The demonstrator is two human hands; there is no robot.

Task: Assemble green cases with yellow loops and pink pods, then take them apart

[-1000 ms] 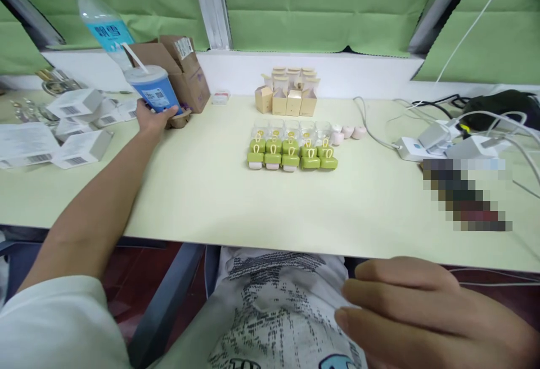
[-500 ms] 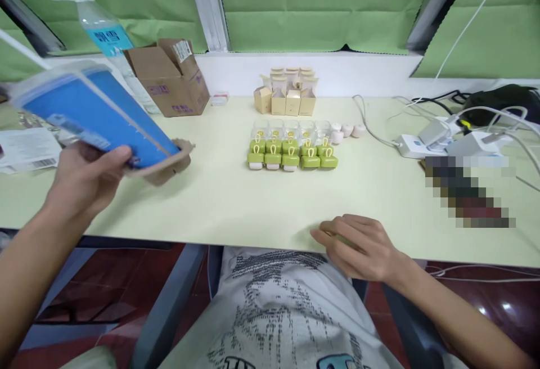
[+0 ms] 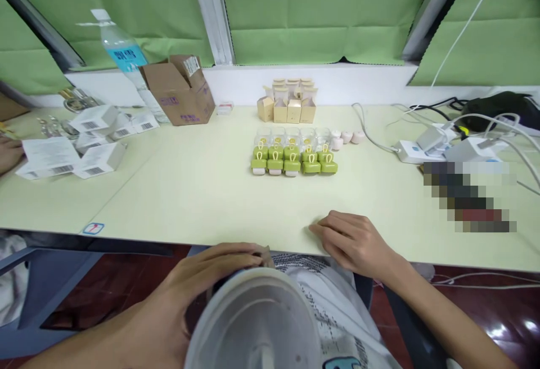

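Observation:
My left hand is wrapped round a large plastic drink cup, close to the camera above my lap. Its pale round top faces me and hides much of the body. A bit of the brown cardboard piece shows past my fingertips. At the table's front edge rests my right hand, fingers curled with nothing visible in them. Farther back stand two rows of small green caps with loops, some with pinkish-white parts below. Clear small cups stand behind them, pinkish-white pieces to their right.
Small tan boxes stand near the wall. A brown carton and a water bottle are back left, with white boxes nearer. Another person's hand shows at far left. A power strip with cables lies right.
My left hand has brought the cup from over the left of the table down and right, close to the camera, its top now facing me. My right hand has barely moved.

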